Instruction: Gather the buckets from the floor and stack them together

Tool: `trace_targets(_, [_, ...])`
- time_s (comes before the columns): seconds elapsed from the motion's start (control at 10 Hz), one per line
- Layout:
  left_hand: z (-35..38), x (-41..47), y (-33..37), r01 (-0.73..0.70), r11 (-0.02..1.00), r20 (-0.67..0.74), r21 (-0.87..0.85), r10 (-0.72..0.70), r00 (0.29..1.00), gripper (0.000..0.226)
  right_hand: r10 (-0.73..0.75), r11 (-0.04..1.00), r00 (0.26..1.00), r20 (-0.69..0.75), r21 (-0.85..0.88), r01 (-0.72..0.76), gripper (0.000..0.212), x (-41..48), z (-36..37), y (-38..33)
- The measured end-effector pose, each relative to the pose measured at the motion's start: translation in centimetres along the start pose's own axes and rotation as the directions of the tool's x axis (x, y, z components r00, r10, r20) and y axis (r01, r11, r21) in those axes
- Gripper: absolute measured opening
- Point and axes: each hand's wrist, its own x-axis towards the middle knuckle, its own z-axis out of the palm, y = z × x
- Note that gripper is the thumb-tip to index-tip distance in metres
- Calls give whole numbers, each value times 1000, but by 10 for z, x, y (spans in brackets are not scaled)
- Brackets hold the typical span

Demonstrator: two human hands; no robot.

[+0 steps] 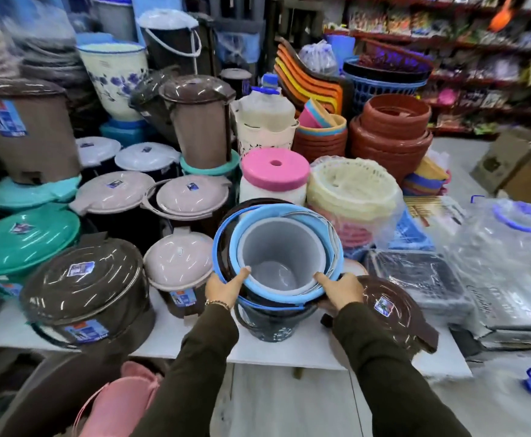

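- A stack of nested buckets [281, 257] sits tilted toward the camera on the near edge of a white table [289, 350]; the innermost is grey with a light blue rim, and the outer ones show only as blue and dark rims and handles.
- The lowest bucket's dark patterned wall is visible below the hands; how many buckets are nested cannot be told.
- The left hand [226, 287] grips the near-left rim, thumb hooked over the edge into the opening, fingers wrapped underneath and out of sight.
- The right hand [341, 288] clasps the near-right rim the same way, thumb on top, fingers hidden behind the rim.
- Both forearms in dark olive sleeves reach forward from the bottom edge, roughly parallel.
- A brown lid [393, 313] lies just beside the right hand, partly covered by it.
- A pink bucket [122, 402] stands on the floor at lower left, blurred and cut off by the frame.
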Motion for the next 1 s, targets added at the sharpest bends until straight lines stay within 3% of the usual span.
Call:
trace_targets(0.1, [4,26,-20,86,996,18,38,-87,996,60,114,993,993,42,21,-115,53,20,23,13])
trace_targets(0.2, [6,47,-52,184,977,24,109,-188,982,77,211,977,977,24,-40,-210,53,30,47,36])
trace_targets(0.4, [5,44,-69,270,956,45,112,-276,960,65,253,937,967,19,-254,-240,67,26,57,64])
trace_targets(0.5, [5,39,-56,324,938,55,125,-333,941,89,245,934,969,37,-277,-226,71,25,53,57])
trace_targets(0.6, [3,36,-37,310,928,23,204,-321,947,120,219,927,976,13,-316,-204,89,12,35,27])
trace_targets(0.7, [6,38,-19,229,924,-22,307,-234,972,113,170,943,985,-24,-288,-169,91,8,18,2])
trace_targets(0.8, [13,36,26,-5,919,35,393,-9,999,83,-5,958,997,-72,-287,-16,73,11,-10,-37])
trace_targets(0.9, [29,40,71,-220,886,90,408,201,975,69,-107,954,986,-128,-292,66,71,16,-30,-72])
trace_targets(1.0, [54,31,144,-546,745,219,383,501,837,55,-314,922,926,-210,-302,245,74,17,-64,-129])
